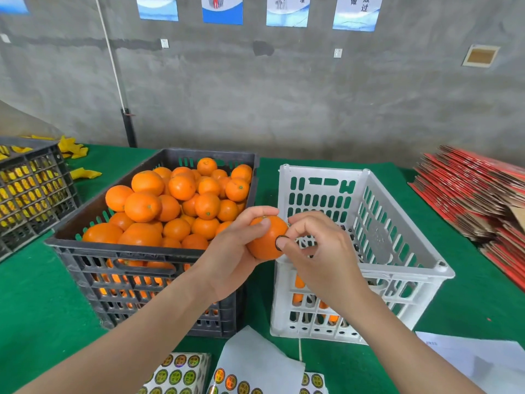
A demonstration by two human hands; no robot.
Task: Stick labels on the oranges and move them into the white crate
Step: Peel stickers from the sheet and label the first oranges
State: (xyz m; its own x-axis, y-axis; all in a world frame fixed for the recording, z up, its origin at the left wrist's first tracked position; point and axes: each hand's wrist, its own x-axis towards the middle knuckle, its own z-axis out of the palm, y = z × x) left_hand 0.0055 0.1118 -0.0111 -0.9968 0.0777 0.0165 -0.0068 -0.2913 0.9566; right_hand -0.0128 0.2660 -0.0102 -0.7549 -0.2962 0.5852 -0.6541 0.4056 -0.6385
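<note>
My left hand point(235, 251) grips one orange point(265, 240) between the two crates, just over the white crate's near left corner. My right hand point(315, 251) pinches a small round label point(280, 242) with thumb and forefinger against the right side of that orange. The black crate point(136, 254) on the left is heaped with oranges point(181, 203). The white crate point(397, 243) on the right holds a few oranges point(299, 282), seen through its side slots. Sheets of round labels point(181, 375) lie at the near table edge.
The table is covered in green cloth point(37, 302). Another dark crate point(31, 189) with yellow pieces stands at the left. Flattened red cardboard boxes point(471, 191) are stacked at the right. White backing paper point(255, 362) and a white sheet point(477, 356) lie near me.
</note>
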